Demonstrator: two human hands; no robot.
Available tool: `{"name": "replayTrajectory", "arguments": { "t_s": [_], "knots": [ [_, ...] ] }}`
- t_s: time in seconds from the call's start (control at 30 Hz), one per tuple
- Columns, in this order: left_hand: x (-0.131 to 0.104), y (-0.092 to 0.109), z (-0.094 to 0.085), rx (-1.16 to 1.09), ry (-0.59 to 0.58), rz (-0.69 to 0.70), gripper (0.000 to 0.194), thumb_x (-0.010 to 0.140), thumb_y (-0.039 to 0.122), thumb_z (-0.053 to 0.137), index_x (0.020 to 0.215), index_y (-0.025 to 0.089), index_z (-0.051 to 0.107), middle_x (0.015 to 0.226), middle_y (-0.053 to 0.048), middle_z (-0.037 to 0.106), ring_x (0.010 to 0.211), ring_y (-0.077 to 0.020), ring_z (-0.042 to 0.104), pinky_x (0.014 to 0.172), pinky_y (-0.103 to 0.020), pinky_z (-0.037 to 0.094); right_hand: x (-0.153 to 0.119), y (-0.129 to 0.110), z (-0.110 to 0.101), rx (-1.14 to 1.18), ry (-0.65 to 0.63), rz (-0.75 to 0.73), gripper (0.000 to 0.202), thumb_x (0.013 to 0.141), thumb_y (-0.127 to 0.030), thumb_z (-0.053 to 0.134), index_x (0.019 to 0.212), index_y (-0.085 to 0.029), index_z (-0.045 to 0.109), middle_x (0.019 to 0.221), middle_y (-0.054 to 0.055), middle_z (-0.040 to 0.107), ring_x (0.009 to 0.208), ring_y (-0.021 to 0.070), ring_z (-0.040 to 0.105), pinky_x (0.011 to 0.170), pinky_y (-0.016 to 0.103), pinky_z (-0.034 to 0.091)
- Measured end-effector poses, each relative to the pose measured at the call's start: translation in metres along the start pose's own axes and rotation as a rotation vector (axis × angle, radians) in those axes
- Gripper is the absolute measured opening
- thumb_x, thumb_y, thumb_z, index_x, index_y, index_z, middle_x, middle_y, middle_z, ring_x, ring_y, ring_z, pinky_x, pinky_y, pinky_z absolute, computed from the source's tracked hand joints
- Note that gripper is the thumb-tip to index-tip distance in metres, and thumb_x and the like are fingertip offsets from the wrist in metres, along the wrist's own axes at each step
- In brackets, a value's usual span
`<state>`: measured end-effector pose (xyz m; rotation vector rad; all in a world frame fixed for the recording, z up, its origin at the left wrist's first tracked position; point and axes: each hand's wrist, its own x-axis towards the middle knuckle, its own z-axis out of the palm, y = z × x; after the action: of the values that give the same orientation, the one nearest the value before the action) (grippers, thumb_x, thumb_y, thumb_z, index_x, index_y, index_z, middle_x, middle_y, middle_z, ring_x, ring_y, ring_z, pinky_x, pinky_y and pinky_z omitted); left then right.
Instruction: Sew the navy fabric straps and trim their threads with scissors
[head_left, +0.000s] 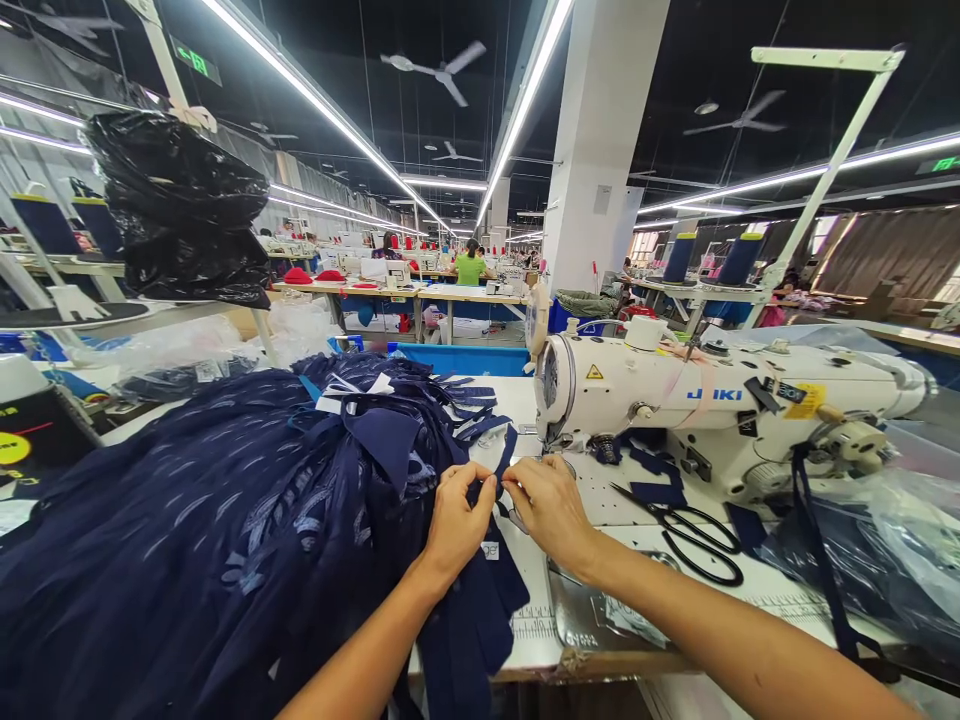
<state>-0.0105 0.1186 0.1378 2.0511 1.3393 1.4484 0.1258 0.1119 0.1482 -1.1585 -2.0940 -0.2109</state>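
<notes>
My left hand [461,510] and my right hand [547,505] meet at the front of a sewing table. Both pinch a narrow navy fabric strip [507,450] between thumb and fingers, its upper end rising between them. To the left spreads a large heap of navy embroidered fabric [247,520], and flat navy pieces [480,615] hang over the table edge below my left hand. A white label [490,551] with dark letters shows on one piece. Beyond my right hand stands a white JUKI sewing machine [645,385]; its needle area is partly hidden.
Black-handled scissors [697,545] lie right of my right hand, close to navy scraps [656,485]. Clear plastic [911,530] covers dark fabric at the right. A black plastic bag [180,210] hangs at upper left. Farther back, a person in green [470,266] sits among other machines.
</notes>
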Motion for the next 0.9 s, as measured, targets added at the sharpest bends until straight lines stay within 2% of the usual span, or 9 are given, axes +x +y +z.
{"name": "replayTrajectory", "arguments": {
  "t_s": [0.17,0.27,0.37,0.47,0.6,0.7,0.9],
  "knots": [
    [-0.001,0.0,-0.001,-0.016,-0.004,0.0,0.015,0.075,0.024,0.044,0.064,0.019,0.053,0.065,0.0,0.058,0.072,-0.0173,0.051,0.07,-0.028,0.039,0.005,-0.005,0.0,0.151,0.003,0.019,0.02,0.078,-0.012,0.038,0.062,-0.017,0.049,0.061,0.003,0.051,0.059,0.0157,0.044,0.069,0.034,0.027],
    [-0.001,0.0,-0.002,-0.03,-0.023,-0.007,0.015,0.076,0.025,0.044,0.065,0.019,0.053,0.063,0.0,0.056,0.07,-0.0167,0.05,0.067,-0.027,0.038,0.007,-0.008,-0.004,0.275,-0.025,0.057,0.015,0.07,-0.011,0.039,0.057,-0.019,0.042,0.056,-0.001,0.045,0.054,0.0129,0.042,0.061,0.029,0.031],
    [0.0,-0.001,-0.004,-0.051,-0.045,-0.031,0.017,0.077,0.028,0.043,0.067,0.018,0.052,0.063,0.001,0.053,0.064,-0.0152,0.048,0.061,-0.026,0.038,0.006,-0.007,-0.009,0.529,-0.033,0.206,0.011,0.068,-0.015,0.039,0.058,-0.019,0.042,0.055,-0.003,0.044,0.053,0.0113,0.042,0.054,0.024,0.032],
    [0.001,-0.002,-0.004,-0.089,-0.08,-0.049,0.02,0.078,0.029,0.041,0.067,0.018,0.052,0.062,0.001,0.052,0.06,-0.0137,0.047,0.058,-0.025,0.038,0.006,-0.002,-0.013,0.771,-0.011,0.371,0.008,0.066,-0.02,0.041,0.058,-0.02,0.042,0.055,-0.004,0.042,0.055,0.0115,0.041,0.054,0.024,0.033],
    [0.002,-0.003,-0.004,-0.143,-0.123,-0.061,0.016,0.076,0.028,0.044,0.068,0.017,0.053,0.065,0.0,0.054,0.064,-0.0137,0.05,0.062,-0.025,0.04,0.007,0.0,-0.01,0.829,-0.021,0.392,0.004,0.064,-0.02,0.041,0.061,-0.02,0.043,0.056,-0.005,0.041,0.049,0.0091,0.036,0.048,0.023,0.03],
    [0.003,-0.003,-0.005,-0.17,-0.146,-0.064,0.013,0.072,0.028,0.049,0.069,0.016,0.055,0.068,0.0,0.056,0.067,-0.0143,0.051,0.065,-0.025,0.041,0.008,-0.002,-0.005,0.962,-0.036,0.468,0.002,0.063,-0.021,0.043,0.063,-0.02,0.045,0.056,-0.006,0.043,0.041,0.0065,0.033,0.042,0.022,0.026],
    [0.008,-0.003,-0.006,-0.18,-0.194,-0.041,0.022,0.072,0.032,0.049,0.062,0.015,0.058,0.06,0.0,0.059,0.058,-0.0133,0.052,0.057,-0.023,0.042,0.01,-0.012,-0.003,1.085,-0.092,0.546,0.011,0.067,-0.029,0.043,0.061,-0.02,0.042,0.043,-0.009,0.039,0.031,0.0051,0.027,0.037,0.021,0.022]
  ]
}}
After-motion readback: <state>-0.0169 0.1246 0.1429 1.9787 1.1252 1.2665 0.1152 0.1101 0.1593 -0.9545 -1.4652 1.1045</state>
